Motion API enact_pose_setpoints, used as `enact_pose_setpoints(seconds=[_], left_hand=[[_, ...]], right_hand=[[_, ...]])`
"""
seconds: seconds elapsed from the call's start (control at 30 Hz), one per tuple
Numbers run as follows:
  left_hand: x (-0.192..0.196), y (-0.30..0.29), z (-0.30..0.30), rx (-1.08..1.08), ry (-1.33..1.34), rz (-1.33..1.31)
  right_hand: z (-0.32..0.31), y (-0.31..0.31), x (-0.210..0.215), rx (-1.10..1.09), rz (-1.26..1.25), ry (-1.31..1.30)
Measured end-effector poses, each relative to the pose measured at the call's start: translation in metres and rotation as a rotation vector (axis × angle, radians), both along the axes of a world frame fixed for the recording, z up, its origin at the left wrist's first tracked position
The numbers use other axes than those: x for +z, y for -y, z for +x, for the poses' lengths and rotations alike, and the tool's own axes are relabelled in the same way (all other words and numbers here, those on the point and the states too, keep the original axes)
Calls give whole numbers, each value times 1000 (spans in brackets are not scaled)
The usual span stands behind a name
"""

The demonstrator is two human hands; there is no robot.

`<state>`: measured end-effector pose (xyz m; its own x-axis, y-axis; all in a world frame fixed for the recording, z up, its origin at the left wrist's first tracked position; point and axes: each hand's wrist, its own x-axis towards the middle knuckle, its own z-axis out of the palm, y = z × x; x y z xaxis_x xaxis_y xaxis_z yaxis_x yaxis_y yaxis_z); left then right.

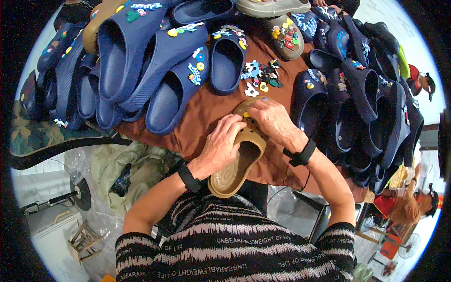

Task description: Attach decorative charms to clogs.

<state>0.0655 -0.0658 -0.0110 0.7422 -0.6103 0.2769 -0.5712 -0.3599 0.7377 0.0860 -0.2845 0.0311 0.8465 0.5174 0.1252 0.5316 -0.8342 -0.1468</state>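
A tan clog [228, 176] with holes in its upper lies tilted before me, its heel toward my body. My left hand [218, 143] is closed round its left side, fingers over the upper. Over the toe, the fingers of my right hand [272, 120] are bent and pressed together; whatever is under their tips is hidden. A small yellow charm [246, 114] and a blue one [265, 98] show on the toe. Just beyond lie loose shoe charms [263, 75] in white, blue, black, yellow and green on the brown cloth [202, 110].
Navy slippers with charms [171, 94] are piled at the left, and more navy slippers [345, 110] at the right. A decorated tan clog [286, 40] stands at the back. A wooden stool [84, 242] is at the lower left. Other people [413, 204] are at the far right.
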Motion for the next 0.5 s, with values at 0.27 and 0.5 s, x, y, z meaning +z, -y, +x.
enact_pose_setpoints(seconds=[0.27, 0.5], left_hand=[[-2, 1, 1, -20, -14, 3], [-2, 2, 1, -7, 9, 36]], right_hand=[[-16, 0, 1, -53, -32, -26], [-12, -2, 1, -69, -101, 5]])
